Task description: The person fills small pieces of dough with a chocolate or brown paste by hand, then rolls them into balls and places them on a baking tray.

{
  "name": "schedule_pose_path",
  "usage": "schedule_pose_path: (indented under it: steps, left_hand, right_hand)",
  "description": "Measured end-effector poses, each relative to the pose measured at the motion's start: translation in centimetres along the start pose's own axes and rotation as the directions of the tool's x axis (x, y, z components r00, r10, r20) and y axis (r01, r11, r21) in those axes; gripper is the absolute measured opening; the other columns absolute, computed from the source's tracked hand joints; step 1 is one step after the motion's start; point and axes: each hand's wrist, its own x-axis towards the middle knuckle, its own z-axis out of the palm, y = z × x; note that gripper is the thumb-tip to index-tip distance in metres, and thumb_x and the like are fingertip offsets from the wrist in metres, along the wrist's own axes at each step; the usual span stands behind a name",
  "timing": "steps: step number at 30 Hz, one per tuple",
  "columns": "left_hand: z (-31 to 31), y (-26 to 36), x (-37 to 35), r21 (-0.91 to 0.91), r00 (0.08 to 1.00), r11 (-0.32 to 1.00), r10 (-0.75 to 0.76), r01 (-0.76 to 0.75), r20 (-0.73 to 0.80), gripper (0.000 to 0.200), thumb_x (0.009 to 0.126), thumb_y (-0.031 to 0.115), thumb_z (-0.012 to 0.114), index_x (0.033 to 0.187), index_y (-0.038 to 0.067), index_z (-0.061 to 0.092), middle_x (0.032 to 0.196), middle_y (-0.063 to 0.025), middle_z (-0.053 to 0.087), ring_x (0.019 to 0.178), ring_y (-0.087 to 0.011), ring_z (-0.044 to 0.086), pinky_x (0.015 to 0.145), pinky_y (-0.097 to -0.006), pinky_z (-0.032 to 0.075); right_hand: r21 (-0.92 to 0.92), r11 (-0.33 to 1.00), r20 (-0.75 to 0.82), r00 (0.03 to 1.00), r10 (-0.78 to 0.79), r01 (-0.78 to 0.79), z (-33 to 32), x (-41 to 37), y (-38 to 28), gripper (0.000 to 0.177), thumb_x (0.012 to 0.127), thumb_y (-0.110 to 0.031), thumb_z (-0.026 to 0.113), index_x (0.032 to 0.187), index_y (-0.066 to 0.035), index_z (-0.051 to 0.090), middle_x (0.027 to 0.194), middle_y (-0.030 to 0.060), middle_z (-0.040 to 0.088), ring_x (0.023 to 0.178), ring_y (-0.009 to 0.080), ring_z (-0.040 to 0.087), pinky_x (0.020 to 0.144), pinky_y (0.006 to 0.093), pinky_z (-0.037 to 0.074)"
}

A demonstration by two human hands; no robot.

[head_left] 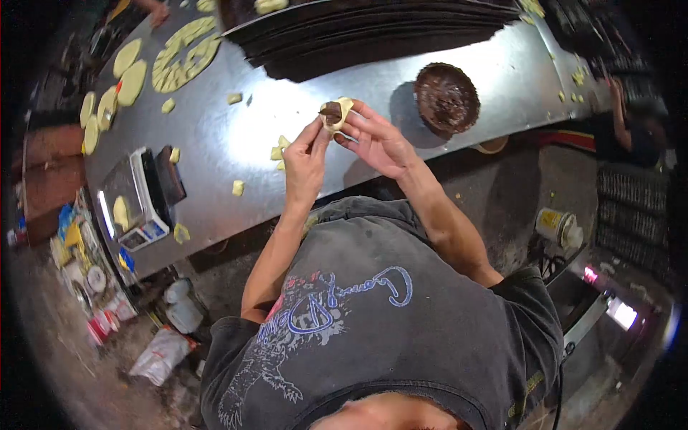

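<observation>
Over the metal table, both hands meet around a pale piece of dough [345,107] with dark brown filling [332,113] on it. My left hand [304,163] pinches the dough from the left, thumb and fingers at its lower edge. From the right, my right hand [383,143] grips the dough's other side, fingers bent and brown smears on the fingertips. To the right stands a round bowl [446,99] coated and filled with brown paste. Small dough lumps [278,152] lie just left of my left hand.
Stacked dark trays [380,46] line the table's [208,136] far side. At left are a digital scale [135,201] with dough on it, flat dough ovals [132,82] and a cut dough sheet [185,56]. Other people's hands [158,13] show at the edges.
</observation>
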Motion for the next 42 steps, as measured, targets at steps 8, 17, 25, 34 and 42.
schedule_pose_path:
  steps: [8, 17, 25, 34, 42]
  left_hand:
    - [-8.2, 2.9, -2.4, -0.187, 0.987, 0.982, -0.057, 0.029, -0.149, 0.038, 0.1, 0.024, 0.068, 0.131, 0.001, 0.066, 0.111, -0.0029, 0.068, 0.091, -0.0053, 0.057, 0.076, -0.0204, 0.048]
    - [-15.8, 2.9, -4.1, -0.148, 0.984, 0.984, 0.116, -0.096, 0.134, 0.027, 0.101, 0.012, 0.063, 0.126, 0.005, 0.071, 0.103, -0.0005, 0.066, 0.093, -0.0092, 0.055, 0.08, -0.0247, 0.045]
    - [-14.2, 2.7, -2.7, -0.109, 0.972, 0.969, 0.229, -0.222, 0.047, 0.05, 0.094, 0.009, 0.07, 0.143, 0.009, 0.058, 0.089, 0.0013, 0.064, 0.078, -0.0071, 0.054, 0.073, -0.0252, 0.046]
    - [-7.1, 3.1, -1.2, -0.092, 0.994, 0.991, 0.09, -0.095, -0.055, 0.032, 0.104, 0.026, 0.059, 0.126, 0.004, 0.065, 0.084, 0.0009, 0.061, 0.074, -0.0061, 0.052, 0.066, -0.0233, 0.044]
    - [-3.5, 3.4, -0.5, -0.053, 0.984, 0.998, -0.035, 0.045, 0.177, 0.047, 0.108, 0.039, 0.051, 0.105, -0.002, 0.073, 0.085, -0.0033, 0.063, 0.072, -0.0074, 0.056, 0.064, -0.0233, 0.047]
  right_hand:
    - [-0.765, 0.557, 0.121, 0.921, -0.37, 0.324, 8.1, 2.2, 7.2, 0.034, 0.098, -0.005, 0.066, 0.132, -0.003, 0.063, 0.121, 0.0084, 0.063, 0.101, 0.0131, 0.065, 0.088, 0.0268, 0.055]
    - [-0.787, 0.617, 0.016, 0.998, 0.062, -0.026, 9.5, 2.8, 8.2, 0.025, 0.105, -0.025, 0.058, 0.111, -0.002, 0.068, 0.084, -0.0007, 0.063, 0.07, 0.0054, 0.052, 0.064, 0.0209, 0.045]
    - [-0.848, 0.473, 0.113, 0.953, -0.281, 0.24, 10.6, 1.5, 9.9, 0.032, 0.102, -0.02, 0.061, 0.13, -0.004, 0.067, 0.105, 0.0011, 0.059, 0.095, 0.0099, 0.053, 0.083, 0.026, 0.046]
    - [-0.924, 0.087, 0.23, 0.72, -0.655, 0.373, 9.5, -0.6, 8.4, 0.023, 0.091, -0.013, 0.075, 0.113, -0.007, 0.075, 0.099, 0.0064, 0.057, 0.084, 0.0127, 0.057, 0.072, 0.0262, 0.051]
    - [-0.926, -0.077, 0.366, 0.826, -0.43, 0.37, 5.8, -2.3, 2.1, 0.021, 0.087, -0.009, 0.078, 0.102, -0.001, 0.065, 0.096, 0.0068, 0.061, 0.08, 0.0147, 0.062, 0.069, 0.0276, 0.052]
